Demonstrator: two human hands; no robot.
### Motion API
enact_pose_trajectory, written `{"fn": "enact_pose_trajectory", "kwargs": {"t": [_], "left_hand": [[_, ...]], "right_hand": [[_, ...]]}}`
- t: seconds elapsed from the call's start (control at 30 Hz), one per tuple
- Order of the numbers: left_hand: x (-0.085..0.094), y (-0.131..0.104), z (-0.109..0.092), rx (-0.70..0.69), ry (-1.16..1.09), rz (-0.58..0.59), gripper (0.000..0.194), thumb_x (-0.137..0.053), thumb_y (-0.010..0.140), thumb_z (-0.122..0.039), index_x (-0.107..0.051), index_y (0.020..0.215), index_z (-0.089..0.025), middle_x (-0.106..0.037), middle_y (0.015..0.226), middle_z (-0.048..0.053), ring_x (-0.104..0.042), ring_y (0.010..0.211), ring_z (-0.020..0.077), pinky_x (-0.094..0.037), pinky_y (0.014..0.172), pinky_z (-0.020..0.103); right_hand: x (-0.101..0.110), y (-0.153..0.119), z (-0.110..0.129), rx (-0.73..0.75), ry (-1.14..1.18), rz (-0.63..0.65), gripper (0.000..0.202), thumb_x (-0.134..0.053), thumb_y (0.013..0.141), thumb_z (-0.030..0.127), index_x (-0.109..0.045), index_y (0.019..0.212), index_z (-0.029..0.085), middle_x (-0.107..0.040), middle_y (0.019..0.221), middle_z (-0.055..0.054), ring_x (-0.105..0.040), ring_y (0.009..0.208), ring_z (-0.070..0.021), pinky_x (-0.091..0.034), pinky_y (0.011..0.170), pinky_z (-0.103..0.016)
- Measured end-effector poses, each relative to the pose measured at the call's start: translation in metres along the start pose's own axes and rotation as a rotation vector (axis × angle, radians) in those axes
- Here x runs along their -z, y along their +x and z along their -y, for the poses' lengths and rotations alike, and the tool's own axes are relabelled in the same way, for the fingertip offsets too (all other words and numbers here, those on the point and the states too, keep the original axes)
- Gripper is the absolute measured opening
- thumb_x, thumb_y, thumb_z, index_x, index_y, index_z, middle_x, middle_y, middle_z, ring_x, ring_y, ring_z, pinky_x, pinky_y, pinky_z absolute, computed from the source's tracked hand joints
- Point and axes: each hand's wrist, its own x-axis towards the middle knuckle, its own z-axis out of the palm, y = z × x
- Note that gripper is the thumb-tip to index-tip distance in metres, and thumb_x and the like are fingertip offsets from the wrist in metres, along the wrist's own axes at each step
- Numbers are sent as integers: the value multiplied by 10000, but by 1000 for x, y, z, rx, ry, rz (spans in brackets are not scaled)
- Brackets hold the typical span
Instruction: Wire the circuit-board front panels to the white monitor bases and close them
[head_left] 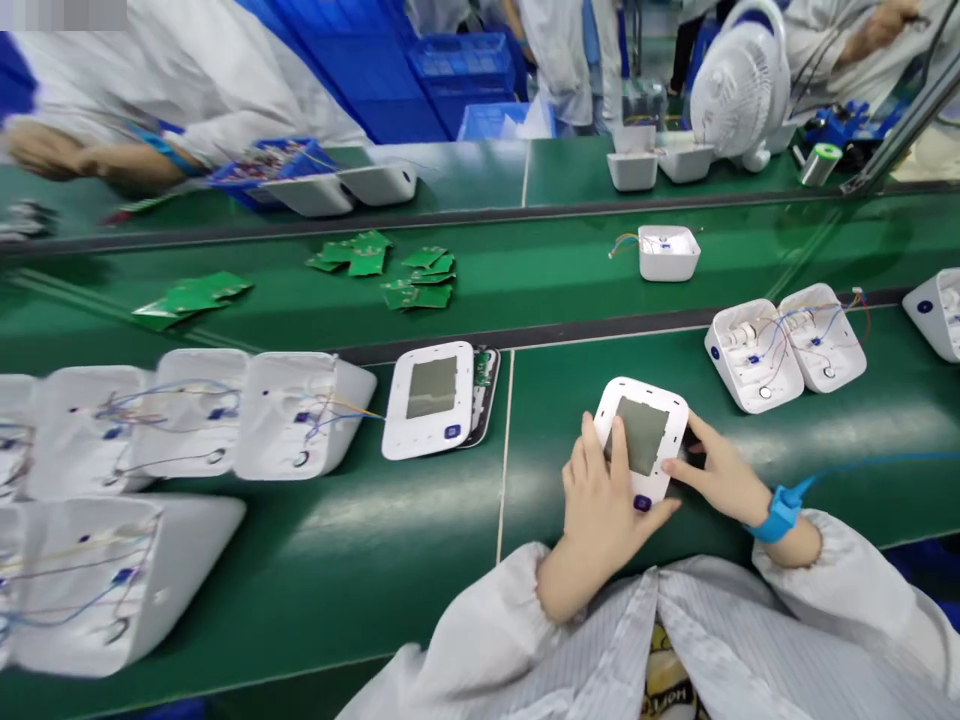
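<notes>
A white panel (641,435) with a grey screen and a dark blue button is tilted above the green bench in front of me. My left hand (604,490) holds its left and lower edge, with fingertips reaching onto the screen side. At the right edge, my right hand (716,465) grips it with the thumb on the front; its other fingers are partly hidden behind. A blue band circles the right wrist. To the left, another white panel (431,400) rests partly over a dark-backed one with a green circuit board showing.
White housings with wires (292,420) line the left side. More open housings (757,360) sit at the right. Green boards (367,253) lie on the strip behind, below a white housing (670,255). A white fan (739,90) and co-workers' arms are at the back.
</notes>
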Motion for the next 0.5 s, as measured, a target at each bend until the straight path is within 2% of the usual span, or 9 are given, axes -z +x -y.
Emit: {"fn": "enact_pose_trajectory", "kwargs": {"t": [0.07,0.13,0.23,0.3,0.37,0.5], "left_hand": [[2,11,12,-23,-137,-1,1016,-533,877,-684,-79,1600,-133,-183,1632,311,-376,1419,482,-412,1038,615],[7,38,28,-9,-324,-21,895,-442,959,-599,-10,1602,-150,-300,1608,272,-412,1433,394,-420,1073,565],[14,86,45,84,-596,-61,819,-418,977,-559,-65,1598,-158,-470,1509,243,-596,1259,304,-493,1008,488],[16,105,49,114,-666,-90,785,-452,969,-535,-133,1590,-175,-594,1384,200,-641,1174,280,-512,964,464],[18,110,48,127,-642,-101,718,-485,963,-500,-239,1561,-189,-680,1248,152,-658,1126,285,-510,944,469],[22,101,38,152,-606,-50,525,-474,981,-452,-435,1429,-181,-753,1048,95,-706,990,289,-523,886,452]], "right_hand": [[11,18,6,0,-34,106,805,-672,838,457,-368,1555,252,-608,1416,-119,-610,1198,-312,-533,933,-493],[20,31,13,1,-65,182,812,-679,831,450,-370,1554,248,-620,1399,-120,-619,1170,-312,-537,904,-486],[25,42,21,-14,-58,250,809,-695,818,436,-385,1544,262,-624,1397,-113,-604,1215,-319,-539,911,-491],[24,44,23,-34,-37,266,814,-709,805,441,-394,1536,269,-601,1430,-112,-584,1260,-326,-526,956,-514],[23,44,21,-42,-4,272,827,-721,793,439,-395,1531,257,-562,1476,-114,-556,1305,-329,-489,1026,-539],[18,45,16,20,108,276,812,-717,796,392,-389,1525,245,-525,1514,-104,-515,1369,-303,-408,1141,-522]]}}
